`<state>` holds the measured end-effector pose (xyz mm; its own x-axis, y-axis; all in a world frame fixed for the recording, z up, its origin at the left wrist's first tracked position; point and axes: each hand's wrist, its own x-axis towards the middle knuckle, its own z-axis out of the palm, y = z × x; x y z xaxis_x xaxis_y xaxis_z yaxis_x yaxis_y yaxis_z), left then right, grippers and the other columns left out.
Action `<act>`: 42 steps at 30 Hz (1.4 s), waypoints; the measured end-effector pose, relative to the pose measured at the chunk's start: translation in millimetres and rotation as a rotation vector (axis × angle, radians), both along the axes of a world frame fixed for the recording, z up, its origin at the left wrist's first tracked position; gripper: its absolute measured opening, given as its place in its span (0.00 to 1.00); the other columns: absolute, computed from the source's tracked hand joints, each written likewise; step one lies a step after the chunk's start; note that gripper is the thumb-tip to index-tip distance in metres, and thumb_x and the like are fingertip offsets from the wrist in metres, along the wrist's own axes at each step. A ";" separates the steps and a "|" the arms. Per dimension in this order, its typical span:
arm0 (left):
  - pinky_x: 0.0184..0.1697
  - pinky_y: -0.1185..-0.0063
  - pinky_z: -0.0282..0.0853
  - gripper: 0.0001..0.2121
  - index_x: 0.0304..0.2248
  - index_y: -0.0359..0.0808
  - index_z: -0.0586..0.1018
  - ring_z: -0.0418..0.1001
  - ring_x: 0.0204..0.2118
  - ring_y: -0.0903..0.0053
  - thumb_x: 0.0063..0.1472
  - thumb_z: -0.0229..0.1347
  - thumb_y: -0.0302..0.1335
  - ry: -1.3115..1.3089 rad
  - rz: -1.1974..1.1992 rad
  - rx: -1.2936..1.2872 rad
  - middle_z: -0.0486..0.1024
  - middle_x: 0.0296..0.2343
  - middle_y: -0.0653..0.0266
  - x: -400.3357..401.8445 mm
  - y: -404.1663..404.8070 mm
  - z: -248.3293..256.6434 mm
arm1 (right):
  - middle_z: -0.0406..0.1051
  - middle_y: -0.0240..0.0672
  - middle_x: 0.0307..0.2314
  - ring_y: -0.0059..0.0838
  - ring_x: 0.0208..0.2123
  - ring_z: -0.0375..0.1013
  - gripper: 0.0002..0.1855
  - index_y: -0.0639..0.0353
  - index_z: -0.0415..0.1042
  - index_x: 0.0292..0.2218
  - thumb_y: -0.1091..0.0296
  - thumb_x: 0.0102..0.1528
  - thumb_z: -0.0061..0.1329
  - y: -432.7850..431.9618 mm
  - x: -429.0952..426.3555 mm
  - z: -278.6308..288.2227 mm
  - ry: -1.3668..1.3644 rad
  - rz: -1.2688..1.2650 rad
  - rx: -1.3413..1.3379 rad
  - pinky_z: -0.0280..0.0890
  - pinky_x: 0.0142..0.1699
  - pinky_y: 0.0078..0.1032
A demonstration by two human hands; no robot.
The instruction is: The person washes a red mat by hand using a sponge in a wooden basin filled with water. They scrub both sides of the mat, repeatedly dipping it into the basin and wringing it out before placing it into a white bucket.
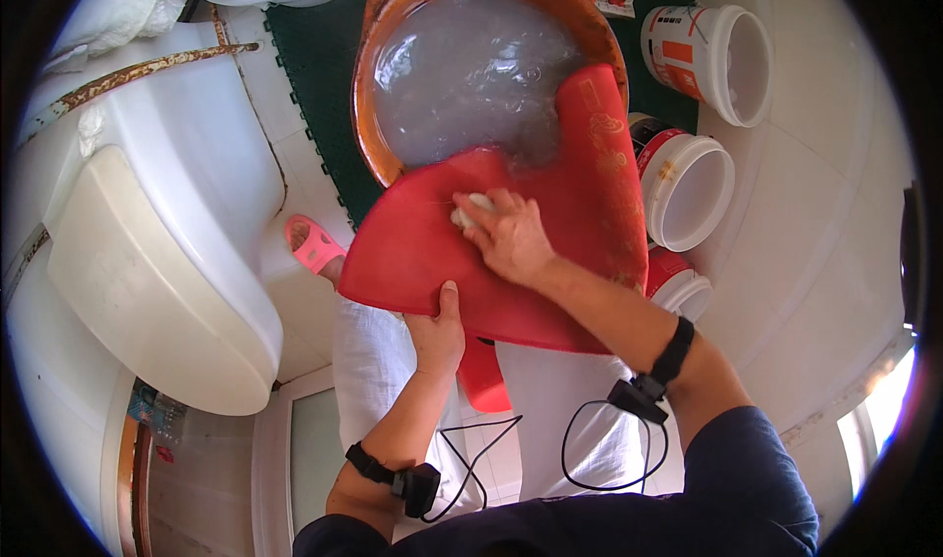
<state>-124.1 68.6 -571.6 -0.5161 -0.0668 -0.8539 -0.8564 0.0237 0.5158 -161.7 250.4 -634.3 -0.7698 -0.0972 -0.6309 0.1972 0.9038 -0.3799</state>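
Note:
A red mat (412,240) with a dark edge and a gold pattern along its right side lies across my lap and the rim of a large orange-brown basin (362,115). Cloudy grey water (471,78) stands in the basin, and part of the mat dips into it. My left hand (438,328) grips the mat's near edge, thumb on top and fingers underneath. On the mat's upper face, my right hand (516,240) holds a small whitish lump (471,211), perhaps soap, under its fingers. The mat's far right part is curled over the basin's right side.
Several plastic buckets (750,67) lie tipped along the tiled wall at the right. A white toilet (162,277) stands at the left, near a rusty pipe (147,71). A green floor mat (317,78) lies under the basin. Black cables (563,446) hang from both forearm straps.

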 end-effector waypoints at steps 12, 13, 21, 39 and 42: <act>0.53 0.78 0.62 0.21 0.48 0.27 0.72 0.69 0.48 0.76 0.63 0.57 0.34 -0.146 0.232 0.311 0.72 0.47 0.61 -56.1 1.1 -32.4 | 0.68 0.45 0.45 0.46 0.48 0.67 0.26 0.38 0.66 0.57 0.55 0.57 0.49 30.7 -6.8 -19.7 -0.252 -0.096 0.098 0.59 0.52 0.43; 0.53 0.78 0.62 0.22 0.48 0.27 0.72 0.69 0.48 0.76 0.63 0.57 0.36 -0.107 0.217 0.247 0.72 0.47 0.61 -57.9 3.8 -34.0 | 0.68 0.45 0.45 0.46 0.48 0.68 0.25 0.38 0.67 0.57 0.55 0.58 0.48 32.5 -9.2 -18.5 -0.242 -0.090 0.102 0.59 0.52 0.43; 0.55 0.80 0.59 0.25 0.50 0.28 0.72 0.67 0.49 0.78 0.66 0.52 0.43 -0.128 0.187 0.213 0.72 0.45 0.66 -65.1 5.9 -21.9 | 0.67 0.48 0.45 0.49 0.49 0.67 0.24 0.38 0.67 0.56 0.53 0.59 0.46 84.7 -33.3 -4.8 -0.243 -0.063 0.109 0.58 0.56 0.42; 0.45 0.73 0.73 0.27 0.45 0.25 0.74 0.72 0.44 0.74 0.58 0.62 0.43 -0.027 0.156 -0.005 0.73 0.41 0.56 -72.2 28.6 -18.8 | 0.62 0.51 0.50 0.44 0.47 0.64 0.25 0.60 0.71 0.48 0.59 0.50 0.44 85.6 35.9 4.9 0.203 0.521 0.341 0.57 0.48 0.37; 0.43 0.78 0.74 0.20 0.46 0.28 0.74 0.74 0.40 0.77 0.58 0.63 0.30 0.106 0.018 -0.091 0.74 0.39 0.58 -73.0 31.0 -27.1 | 0.62 0.48 0.51 0.42 0.46 0.64 0.23 0.62 0.72 0.46 0.61 0.50 0.45 67.4 31.7 -10.0 0.097 -0.044 0.145 0.57 0.48 0.38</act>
<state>-197.1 99.6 -598.8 -0.6016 -0.1510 -0.7844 -0.7976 0.0598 0.6002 -130.1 317.7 -644.3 -0.8293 0.0243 -0.5583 0.2063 0.9418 -0.2654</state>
